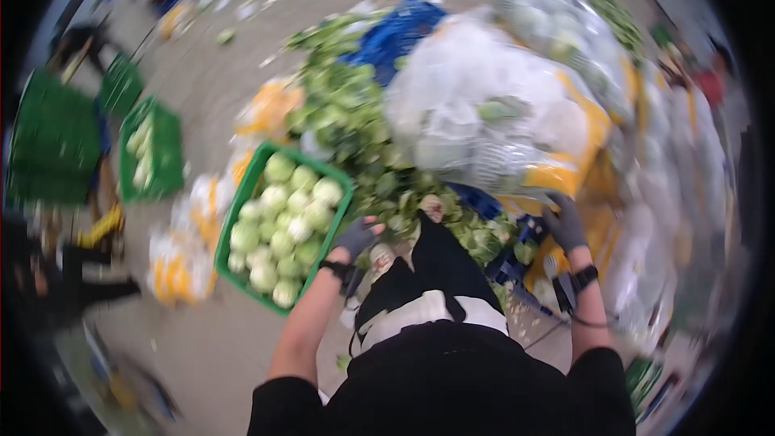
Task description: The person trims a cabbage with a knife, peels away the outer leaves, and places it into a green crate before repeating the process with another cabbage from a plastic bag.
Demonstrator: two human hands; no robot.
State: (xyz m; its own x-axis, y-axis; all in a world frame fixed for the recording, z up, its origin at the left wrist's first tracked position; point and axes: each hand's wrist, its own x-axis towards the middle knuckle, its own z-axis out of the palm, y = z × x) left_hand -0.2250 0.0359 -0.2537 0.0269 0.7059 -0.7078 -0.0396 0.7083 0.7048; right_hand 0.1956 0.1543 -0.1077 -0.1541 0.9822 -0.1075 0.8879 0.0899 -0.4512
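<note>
Right beside the green crate (228, 234) full of pale round cabbages (282, 218) is the left hand (355, 238), in a gray glove. It sits at the crate's near right side. The picture is too blurry to tell if its fingers are holding the rim. Far to the right of the crate, the right hand (565, 222), also gloved, has its fingers curled shut on the bottom edge of a big clear bag (484, 105) of cabbages. Behind the crate lies a pile of green leaves (347, 105). Left of the crate stands another green crate (149, 149).
</note>
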